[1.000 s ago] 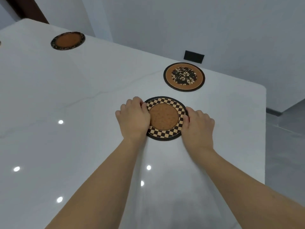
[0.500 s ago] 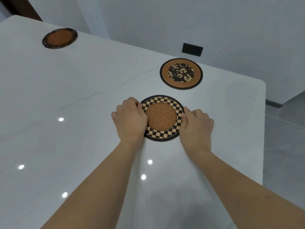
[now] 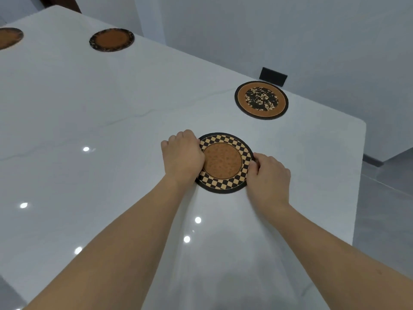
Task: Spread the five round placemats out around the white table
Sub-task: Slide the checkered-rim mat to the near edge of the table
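Note:
A round checkered placemat (image 3: 223, 163) with a brown centre lies flat on the white table (image 3: 89, 113). My left hand (image 3: 182, 156) grips its left rim with curled fingers. My right hand (image 3: 269, 175) grips its right rim. A floral placemat (image 3: 261, 100) lies beyond it near the table's far right edge. Two brown placemats lie at the far left: one with a dark border (image 3: 111, 39), and one (image 3: 9, 38) cut off by the frame's edge.
The table's right edge (image 3: 359, 175) runs close to my right hand, with grey floor (image 3: 384, 220) beyond. A black wall socket (image 3: 273, 76) sits on the wall behind the floral placemat. Ceiling lights reflect on the glossy tabletop.
The view has shifted, bringing a further brown placemat into sight at the far left. Both hands stay on the checkered placemat's rim; my right hand's fingers have curled tighter on the edge.

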### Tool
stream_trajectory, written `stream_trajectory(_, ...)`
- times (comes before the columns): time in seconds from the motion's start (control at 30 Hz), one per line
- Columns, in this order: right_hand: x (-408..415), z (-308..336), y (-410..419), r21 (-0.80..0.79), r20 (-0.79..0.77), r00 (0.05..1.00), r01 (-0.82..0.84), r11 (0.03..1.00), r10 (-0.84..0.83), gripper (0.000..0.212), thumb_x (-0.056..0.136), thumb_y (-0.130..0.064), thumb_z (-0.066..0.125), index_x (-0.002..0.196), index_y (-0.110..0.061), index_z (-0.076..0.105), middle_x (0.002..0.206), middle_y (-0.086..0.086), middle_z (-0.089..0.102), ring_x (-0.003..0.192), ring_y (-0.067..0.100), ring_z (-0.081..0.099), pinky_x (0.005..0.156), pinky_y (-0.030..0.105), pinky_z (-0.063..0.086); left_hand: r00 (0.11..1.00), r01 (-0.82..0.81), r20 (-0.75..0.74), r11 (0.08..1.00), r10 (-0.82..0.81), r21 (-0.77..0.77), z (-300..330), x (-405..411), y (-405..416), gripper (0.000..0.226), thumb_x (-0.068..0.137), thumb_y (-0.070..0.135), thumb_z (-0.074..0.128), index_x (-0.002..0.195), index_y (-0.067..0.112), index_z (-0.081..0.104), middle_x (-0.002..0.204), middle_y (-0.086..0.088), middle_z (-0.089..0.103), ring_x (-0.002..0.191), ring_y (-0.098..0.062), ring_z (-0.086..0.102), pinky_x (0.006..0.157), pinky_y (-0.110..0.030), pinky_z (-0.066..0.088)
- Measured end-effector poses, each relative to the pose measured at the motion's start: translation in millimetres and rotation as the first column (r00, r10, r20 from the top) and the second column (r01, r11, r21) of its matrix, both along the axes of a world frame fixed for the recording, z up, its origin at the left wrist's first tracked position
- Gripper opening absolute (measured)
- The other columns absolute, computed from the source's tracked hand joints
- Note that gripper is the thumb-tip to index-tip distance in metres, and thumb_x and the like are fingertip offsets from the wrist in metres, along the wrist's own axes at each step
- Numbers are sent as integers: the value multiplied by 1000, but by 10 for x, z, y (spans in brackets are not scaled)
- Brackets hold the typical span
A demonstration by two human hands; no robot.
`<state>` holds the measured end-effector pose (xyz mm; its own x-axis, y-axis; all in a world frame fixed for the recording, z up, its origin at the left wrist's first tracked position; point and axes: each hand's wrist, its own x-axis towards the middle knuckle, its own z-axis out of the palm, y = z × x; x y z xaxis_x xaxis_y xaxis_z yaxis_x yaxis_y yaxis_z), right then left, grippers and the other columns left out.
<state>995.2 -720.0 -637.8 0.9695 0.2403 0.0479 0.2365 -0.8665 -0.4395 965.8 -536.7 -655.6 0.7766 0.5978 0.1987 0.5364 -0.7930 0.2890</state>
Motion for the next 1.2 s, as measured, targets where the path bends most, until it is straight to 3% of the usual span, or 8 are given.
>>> stream_trajectory(0.23, -402, 135, 50, 39, -147, 986, -68, 997, 73, 27, 94, -21, 44, 116, -14, 59, 104, 4, 67, 99, 25, 59, 89, 41, 44, 998, 11, -64, 999, -8, 39, 43, -546, 90, 19, 94, 22, 44, 91, 10, 59, 83, -5, 63, 80, -28, 56, 72, -36, 27)
stream_trajectory(0.4, -654, 292, 149, 8, -342, 935, -91, 996, 88, 19, 89, -25, 55, 105, -14, 56, 92, -1, 59, 85, 22, 55, 66, 31, 41, 996, -16, -85, 1000, 15, -21, 97, -944, 204, 22, 95, 23, 42, 94, 12, 60, 86, -3, 65, 84, -27, 58, 80, -38, 32)
stream_trajectory(0.53, -836, 390, 248, -82, -441, 893, -133, 988, 84, 12, 82, -16, 60, 72, -13, 55, 63, 0, 51, 61, 21, 49, 46, 27, 31, 997, -1, -83, 998, -4, -65, 169, -1307, 296, 25, 96, 26, 41, 94, 16, 63, 84, 1, 66, 85, -24, 59, 88, -39, 30)
stream_trajectory(0.63, -967, 404, 330, -113, -534, 842, -154, 982, 71, 10, 79, -11, 58, 72, -4, 61, 67, 8, 62, 61, 25, 56, 51, 26, 41, 995, 4, -96, 995, -14, -102, 205, -1573, 355, 24, 96, 28, 42, 90, 18, 63, 79, 5, 64, 83, -22, 59, 91, -40, 27)
stream_trajectory(0.7, -1056, 402, 370, -118, -569, 820, -155, 981, 61, 15, 78, -9, 57, 82, 1, 67, 79, 12, 71, 73, 28, 68, 66, 32, 54, 995, 1, -96, 991, -14, -133, 214, -1743, 404, 23, 96, 29, 43, 88, 20, 63, 76, 8, 64, 82, -21, 59, 93, -39, 27)
stream_trajectory(0.8, -1197, 408, 419, -123, -621, 782, -178, 976, 64, 19, 73, -6, 59, 84, 4, 71, 80, 17, 75, 79, 31, 73, 78, 41, 59, 996, 1, -88, 986, -16, -169, 211, -1987, 475, 23, 94, 31, 45, 87, 21, 64, 75, 8, 65, 82, -18, 58, 94, -38, 26)
stream_trajectory(0.97, -1487, 436, 521, -105, -681, 726, -224, 969, 94, 20, 70, -2, 59, 82, 7, 72, 77, 17, 76, 76, 30, 74, 78, 44, 60, 997, 3, -78, 972, -22, -233, 217, -2339, 575, 18, 92, 32, 48, 86, 23, 62, 71, 12, 61, 80, -15, 56, 92, -35, 24)
stream_trajectory(1.2, -1799, 501, 623, -95, -758, 638, -311, 945, 134, 16, 74, 0, 51, 68, -2, 65, 69, 15, 75, 53, 22, 67, 64, 29, 56, 992, 50, -91, 947, -83, -318, 263, -2740, 694, 14, 86, 26, 50, 78, 24, 60, 64, 13, 58, 74, -13, 56, 91, -35, 29)
